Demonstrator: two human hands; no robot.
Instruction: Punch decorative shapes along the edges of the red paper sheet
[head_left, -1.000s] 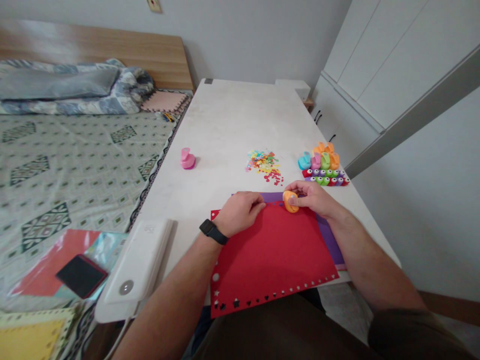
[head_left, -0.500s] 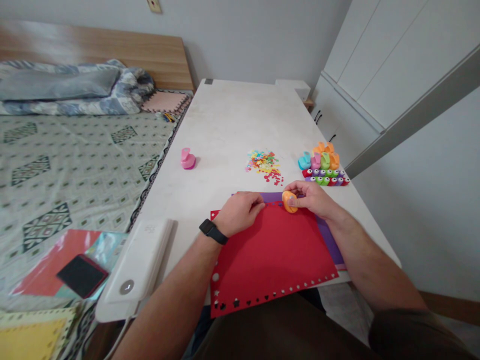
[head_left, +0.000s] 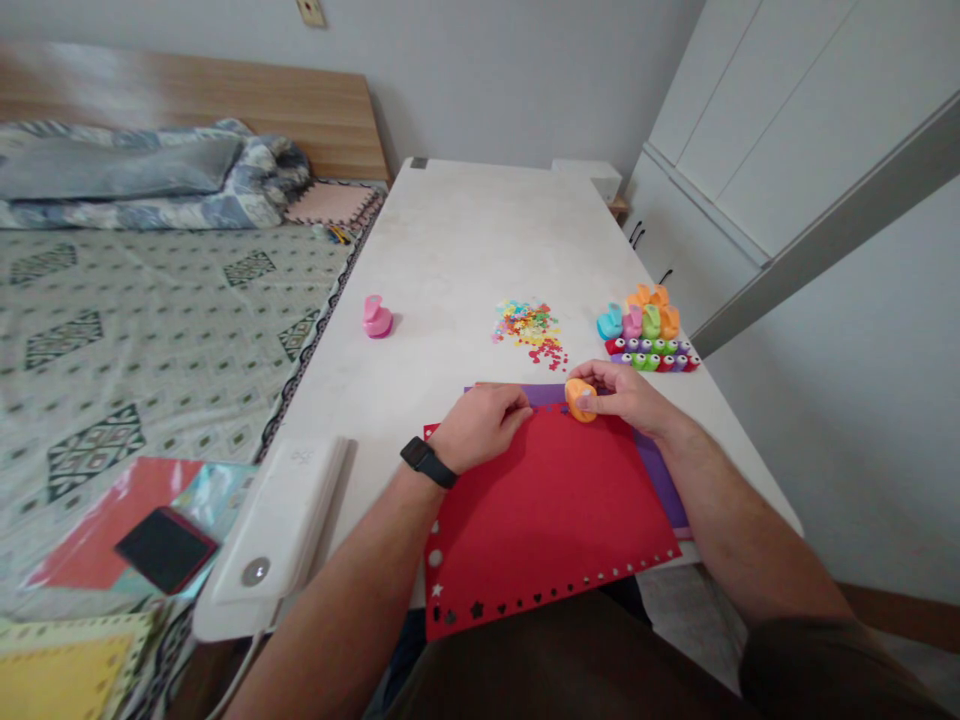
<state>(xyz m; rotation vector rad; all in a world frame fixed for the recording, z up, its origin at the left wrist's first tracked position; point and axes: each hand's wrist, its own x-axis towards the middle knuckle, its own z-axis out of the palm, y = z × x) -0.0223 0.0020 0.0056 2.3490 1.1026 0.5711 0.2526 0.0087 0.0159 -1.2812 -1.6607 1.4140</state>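
The left hand (head_left: 484, 425) pinches red paper (head_left: 555, 510), the right hand (head_left: 626, 395) grips an orange punch (head_left: 577, 402), and holes (head_left: 538, 598) line the near edge, but the right edge (head_left: 651, 490) looks plain.

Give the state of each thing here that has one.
Red sheet, punched along near edge
Orange punch, held at red sheet's far edge
Right hand, closed on orange punch
Left hand, resting on red sheet
Purple sheet, partly covered
Lone pink punch, unheld
Confetti, loose
Phone, screen dark
Watch, worn
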